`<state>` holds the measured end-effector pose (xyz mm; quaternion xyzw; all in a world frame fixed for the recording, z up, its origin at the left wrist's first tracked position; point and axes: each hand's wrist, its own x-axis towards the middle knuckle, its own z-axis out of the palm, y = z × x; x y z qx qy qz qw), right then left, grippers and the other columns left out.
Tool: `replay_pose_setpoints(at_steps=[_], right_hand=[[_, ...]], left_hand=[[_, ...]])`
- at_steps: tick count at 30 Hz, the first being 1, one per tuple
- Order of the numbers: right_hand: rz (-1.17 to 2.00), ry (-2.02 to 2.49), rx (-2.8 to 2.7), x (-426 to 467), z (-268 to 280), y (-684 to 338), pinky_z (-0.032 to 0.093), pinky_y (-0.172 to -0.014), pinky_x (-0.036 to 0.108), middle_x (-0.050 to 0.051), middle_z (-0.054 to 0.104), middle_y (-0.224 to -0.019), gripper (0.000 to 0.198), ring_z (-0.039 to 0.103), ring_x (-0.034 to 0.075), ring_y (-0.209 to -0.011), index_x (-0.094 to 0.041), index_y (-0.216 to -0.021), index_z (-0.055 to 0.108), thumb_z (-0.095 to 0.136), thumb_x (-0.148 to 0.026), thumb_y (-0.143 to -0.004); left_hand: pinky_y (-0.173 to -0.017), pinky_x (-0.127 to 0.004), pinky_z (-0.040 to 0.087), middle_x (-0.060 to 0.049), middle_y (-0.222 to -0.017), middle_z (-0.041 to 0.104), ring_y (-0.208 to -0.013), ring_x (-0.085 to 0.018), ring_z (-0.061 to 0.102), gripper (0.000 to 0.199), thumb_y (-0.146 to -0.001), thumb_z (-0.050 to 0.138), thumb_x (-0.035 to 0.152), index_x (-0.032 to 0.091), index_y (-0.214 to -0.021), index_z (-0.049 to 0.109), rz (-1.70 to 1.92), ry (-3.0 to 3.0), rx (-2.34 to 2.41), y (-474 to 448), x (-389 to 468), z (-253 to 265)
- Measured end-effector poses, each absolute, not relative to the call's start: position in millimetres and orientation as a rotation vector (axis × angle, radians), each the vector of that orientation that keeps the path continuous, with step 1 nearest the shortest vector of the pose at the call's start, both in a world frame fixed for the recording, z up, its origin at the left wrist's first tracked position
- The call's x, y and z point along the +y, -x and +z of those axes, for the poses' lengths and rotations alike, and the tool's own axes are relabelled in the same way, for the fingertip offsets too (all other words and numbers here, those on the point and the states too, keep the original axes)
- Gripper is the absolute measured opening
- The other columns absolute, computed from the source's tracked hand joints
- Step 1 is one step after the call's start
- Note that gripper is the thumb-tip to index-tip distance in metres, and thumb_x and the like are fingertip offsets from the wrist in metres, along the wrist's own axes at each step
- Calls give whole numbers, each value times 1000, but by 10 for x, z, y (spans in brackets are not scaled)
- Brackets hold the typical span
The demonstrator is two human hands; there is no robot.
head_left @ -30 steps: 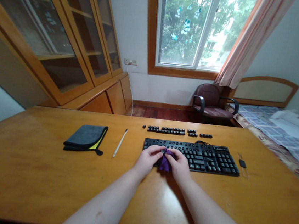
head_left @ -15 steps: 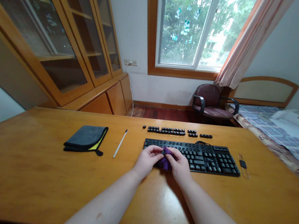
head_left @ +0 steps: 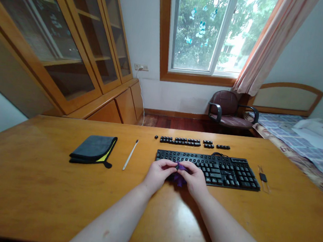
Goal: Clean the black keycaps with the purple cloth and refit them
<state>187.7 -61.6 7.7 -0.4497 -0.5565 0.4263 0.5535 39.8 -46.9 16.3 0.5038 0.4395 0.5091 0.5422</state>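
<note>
My left hand (head_left: 158, 174) pinches a small black keycap (head_left: 177, 167) between thumb and fingertips, over the left part of the keyboard. Purple cloth (head_left: 179, 180) is gripped in my right hand (head_left: 196, 178), pressed against the keycap and hanging down below the fingers. Both hands meet fingertip to fingertip and hide some of the keys beneath. The black keyboard (head_left: 232, 174) lies flat on the desk; its top row shows bare switch posts. Behind it, removed keycaps (head_left: 181, 142) are lined up in groups, with one single keycap (head_left: 156, 137) at the left end.
A white brush (head_left: 130, 155) and a folded grey cloth (head_left: 92, 150) with yellow lining lie left on the wooden desk (head_left: 55, 198). Right of the keyboard is a wire keycap puller (head_left: 263, 177). Beyond the desk stand an office chair (head_left: 226, 108) and a bed (head_left: 282, 122).
The fingers have dipped slightly and closed in, and the purple cloth has shifted around the keycap. Nothing else on the desk has visibly moved.
</note>
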Motion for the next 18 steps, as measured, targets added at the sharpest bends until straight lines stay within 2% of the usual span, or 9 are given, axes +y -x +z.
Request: replay_pose_setpoints(at_steps=[4, 11, 15, 18], right_hand=[[972, 1062, -1294, -628, 88, -1878, 48, -76, 38, 4, 66, -81, 10, 61, 21, -78, -24, -74, 70, 67, -31, -68], [921, 1170, -1280, -624, 94, -1883, 48, -70, 33, 3, 63, -72, 15, 59, 19, -71, -20, -69, 67, 65, -35, -68], [973, 1228, -1220, -608, 37, -1868, 47, -68, 30, 4, 64, -74, 19, 58, 19, -71, -18, -76, 65, 64, -36, -70], [1002, 1217, -1112, -587, -5, -1865, 47, -72, 33, 6, 67, -79, 25, 60, 21, -76, -17, -82, 66, 65, -39, -70]], left_hand=[[-76, -32, 52, -5, -77, 70, -75, -18, 64, 14, -59, 72, 20, 15, -72, 69, 1197, -1181, 1022, -400, -480, 159], [-77, -33, 51, -4, -77, 68, -76, -17, 63, 18, -60, 71, 20, 15, -76, 66, 1166, -1206, 1002, -420, -457, 87], [-82, -31, 48, -5, -86, 65, -84, -16, 61, 21, -65, 66, 16, 15, -85, 66, 1165, -1306, 1007, -429, -452, 68], [-83, -30, 48, -5, -89, 64, -87, -16, 60, 19, -66, 64, 16, 16, -85, 64, 1193, -1326, 1000, -433, -446, 67]])
